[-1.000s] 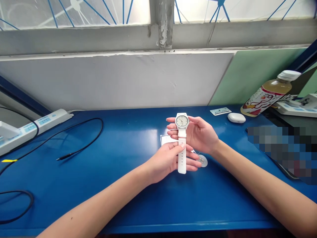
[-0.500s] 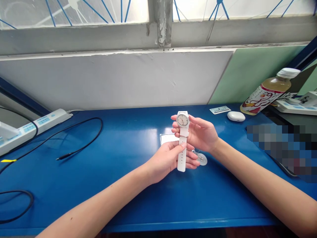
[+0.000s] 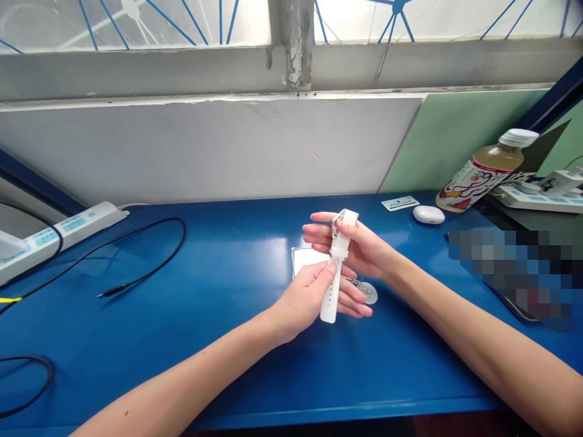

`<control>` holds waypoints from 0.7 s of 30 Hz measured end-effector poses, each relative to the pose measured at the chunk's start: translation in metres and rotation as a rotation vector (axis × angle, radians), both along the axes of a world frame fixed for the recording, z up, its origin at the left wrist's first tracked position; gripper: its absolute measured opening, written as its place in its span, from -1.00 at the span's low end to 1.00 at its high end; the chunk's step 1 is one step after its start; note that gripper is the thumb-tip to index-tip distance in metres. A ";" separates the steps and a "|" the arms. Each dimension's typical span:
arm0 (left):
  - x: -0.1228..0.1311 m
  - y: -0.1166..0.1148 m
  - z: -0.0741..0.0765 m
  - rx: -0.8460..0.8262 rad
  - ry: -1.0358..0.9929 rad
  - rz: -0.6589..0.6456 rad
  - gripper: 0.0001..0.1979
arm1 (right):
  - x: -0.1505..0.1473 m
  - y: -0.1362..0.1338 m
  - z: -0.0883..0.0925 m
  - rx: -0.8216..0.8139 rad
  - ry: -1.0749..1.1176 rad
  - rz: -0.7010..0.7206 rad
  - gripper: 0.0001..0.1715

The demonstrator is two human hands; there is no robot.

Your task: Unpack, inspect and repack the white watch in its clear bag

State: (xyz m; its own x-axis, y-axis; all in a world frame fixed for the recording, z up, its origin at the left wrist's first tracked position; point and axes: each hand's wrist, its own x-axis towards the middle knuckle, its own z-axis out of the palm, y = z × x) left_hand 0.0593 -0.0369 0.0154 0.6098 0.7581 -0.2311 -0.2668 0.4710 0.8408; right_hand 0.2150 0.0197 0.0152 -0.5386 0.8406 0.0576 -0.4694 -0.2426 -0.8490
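A white wristwatch [image 3: 340, 246] is held up over the blue table, its metal buckle showing at the top and its dial out of sight. My left hand [image 3: 306, 295] is closed on the holed part of the strap, thumb in front and fingers behind, with the strap's free end hanging below the grip. Around the buckle end my right hand [image 3: 364, 247] is closed, its thumb on the band and its fingers stretched out behind. Beneath the hands lie a white flat item [image 3: 305, 258], partly covered, and a round pale tag [image 3: 368, 293] on a small chain.
On the blue table [image 3: 204, 352], a black cable [image 3: 146, 279] and a white power strip [image 3: 86, 221] are at left. At right are a white earbud case [image 3: 429, 214], a small card [image 3: 399, 203], a drink bottle [image 3: 483, 173] and a blurred-out dark device [image 3: 510, 279].
The watch has been turned: its dial faced up before, and now the buckle end shows instead. My right thumb has come onto the band. The view has shifted slightly.
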 end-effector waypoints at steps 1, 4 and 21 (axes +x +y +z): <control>0.000 0.000 0.001 0.010 0.006 0.014 -0.62 | 0.000 0.000 0.000 0.002 -0.006 0.029 -0.60; 0.000 0.001 0.002 0.018 0.015 0.047 -0.60 | 0.002 -0.001 0.000 0.000 -0.018 0.070 -0.54; -0.005 0.005 -0.002 -0.066 -0.112 -0.090 -0.43 | 0.006 0.008 0.009 -0.139 0.145 -0.174 -0.67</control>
State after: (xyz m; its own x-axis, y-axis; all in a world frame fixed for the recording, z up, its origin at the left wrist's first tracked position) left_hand 0.0546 -0.0319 0.0138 0.6994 0.6845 -0.2056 -0.3112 0.5506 0.7746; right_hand 0.2209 0.0281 0.0247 -0.3793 0.9253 0.0015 -0.6286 -0.2565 -0.7342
